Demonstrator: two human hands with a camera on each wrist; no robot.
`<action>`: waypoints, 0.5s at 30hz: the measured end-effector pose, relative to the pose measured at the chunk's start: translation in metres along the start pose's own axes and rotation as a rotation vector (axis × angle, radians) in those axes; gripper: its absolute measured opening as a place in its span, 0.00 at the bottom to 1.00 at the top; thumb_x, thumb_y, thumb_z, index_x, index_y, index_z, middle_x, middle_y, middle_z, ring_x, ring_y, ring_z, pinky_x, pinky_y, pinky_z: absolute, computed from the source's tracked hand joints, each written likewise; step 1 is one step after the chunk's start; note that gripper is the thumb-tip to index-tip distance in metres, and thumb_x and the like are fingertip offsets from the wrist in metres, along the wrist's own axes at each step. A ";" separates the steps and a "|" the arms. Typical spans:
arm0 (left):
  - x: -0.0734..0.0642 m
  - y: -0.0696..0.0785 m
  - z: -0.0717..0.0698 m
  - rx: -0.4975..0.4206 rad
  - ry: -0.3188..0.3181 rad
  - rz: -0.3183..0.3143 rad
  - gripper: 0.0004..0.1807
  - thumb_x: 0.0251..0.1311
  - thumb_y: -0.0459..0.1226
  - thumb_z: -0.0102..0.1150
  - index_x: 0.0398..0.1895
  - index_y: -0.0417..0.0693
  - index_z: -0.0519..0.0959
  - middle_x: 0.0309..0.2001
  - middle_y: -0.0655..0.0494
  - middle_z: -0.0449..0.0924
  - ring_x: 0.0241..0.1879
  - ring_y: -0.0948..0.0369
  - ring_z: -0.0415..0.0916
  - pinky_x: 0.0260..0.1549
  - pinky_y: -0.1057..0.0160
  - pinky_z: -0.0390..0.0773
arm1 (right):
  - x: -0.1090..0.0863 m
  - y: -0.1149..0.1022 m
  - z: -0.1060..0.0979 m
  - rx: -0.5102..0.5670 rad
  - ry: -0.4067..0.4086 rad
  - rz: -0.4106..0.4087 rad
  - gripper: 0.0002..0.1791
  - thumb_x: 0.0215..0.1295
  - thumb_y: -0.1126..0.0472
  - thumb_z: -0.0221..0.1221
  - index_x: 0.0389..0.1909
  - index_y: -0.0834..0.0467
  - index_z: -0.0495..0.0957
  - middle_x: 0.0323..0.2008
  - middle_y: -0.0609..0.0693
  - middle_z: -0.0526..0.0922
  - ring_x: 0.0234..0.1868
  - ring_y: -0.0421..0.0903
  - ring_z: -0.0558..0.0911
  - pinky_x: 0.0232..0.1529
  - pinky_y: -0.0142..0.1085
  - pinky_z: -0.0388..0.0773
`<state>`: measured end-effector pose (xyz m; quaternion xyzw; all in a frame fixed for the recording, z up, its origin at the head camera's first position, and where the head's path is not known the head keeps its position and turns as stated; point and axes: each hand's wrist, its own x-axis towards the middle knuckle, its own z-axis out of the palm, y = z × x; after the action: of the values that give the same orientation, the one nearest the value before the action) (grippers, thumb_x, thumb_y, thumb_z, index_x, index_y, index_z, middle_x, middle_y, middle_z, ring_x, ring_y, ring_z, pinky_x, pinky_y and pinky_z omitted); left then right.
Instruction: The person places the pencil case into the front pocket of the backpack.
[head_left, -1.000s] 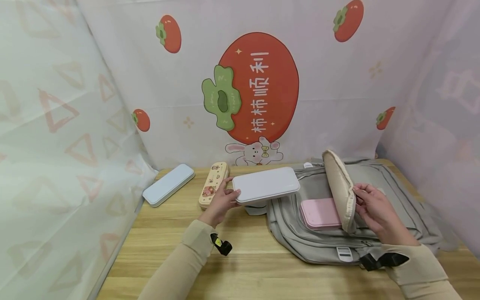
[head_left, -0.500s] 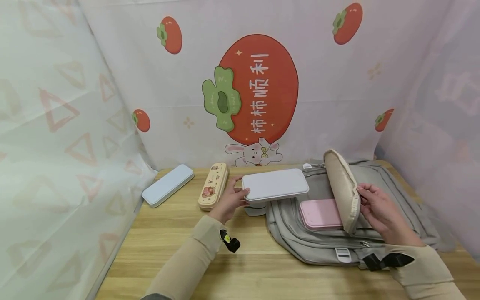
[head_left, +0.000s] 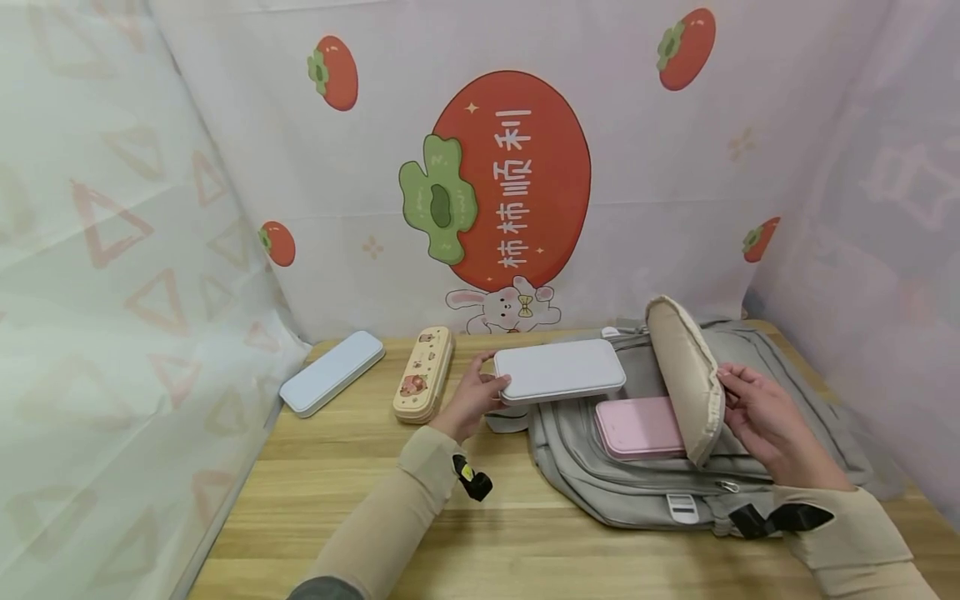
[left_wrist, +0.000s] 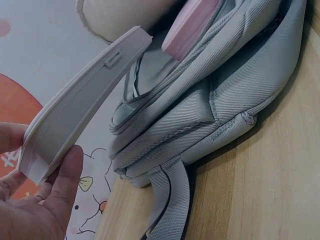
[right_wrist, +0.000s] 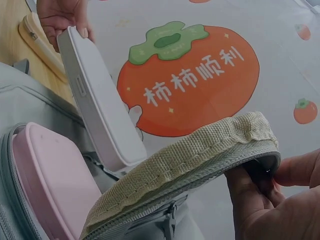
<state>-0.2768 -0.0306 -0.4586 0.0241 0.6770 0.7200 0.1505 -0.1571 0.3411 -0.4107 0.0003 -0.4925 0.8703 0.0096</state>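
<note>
My left hand pinches one end of a white pencil case, which hangs level above the left side of a grey backpack. In the left wrist view, thumb and fingers clasp the end of that case. With its fingertips, my right hand grips the edge of the backpack's beige-lined flap and holds it raised. Inside the opened pocket lies a pink pencil case, partly hidden by the flap. The right wrist view shows the pink case beside the zipper.
A light blue pencil case lies at the table's far left. Beside it is a cream pencil case with cartoon prints. The wooden table meets a printed cloth backdrop behind and cloth walls at both sides.
My left hand has moved right with the white pencil case, bringing it further over the backpack. The right hand still holds the flap up, with hardly any shift.
</note>
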 end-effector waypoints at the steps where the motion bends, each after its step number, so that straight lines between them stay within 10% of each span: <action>1: 0.001 0.000 0.001 -0.002 0.001 0.000 0.32 0.73 0.27 0.55 0.77 0.44 0.60 0.44 0.43 0.74 0.34 0.57 0.80 0.39 0.57 0.85 | 0.000 -0.001 0.000 0.003 -0.004 -0.002 0.11 0.82 0.67 0.47 0.39 0.59 0.77 0.36 0.49 0.80 0.38 0.40 0.82 0.38 0.31 0.81; 15: 0.010 -0.005 0.013 0.015 0.007 -0.019 0.32 0.74 0.28 0.56 0.78 0.46 0.60 0.43 0.42 0.75 0.34 0.56 0.80 0.37 0.59 0.83 | -0.001 0.000 -0.002 0.017 -0.012 0.000 0.12 0.82 0.67 0.47 0.38 0.59 0.78 0.36 0.49 0.81 0.37 0.41 0.82 0.37 0.31 0.81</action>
<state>-0.2825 -0.0155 -0.4645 0.0165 0.6830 0.7136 0.1547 -0.1560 0.3427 -0.4119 0.0053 -0.4850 0.8745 0.0066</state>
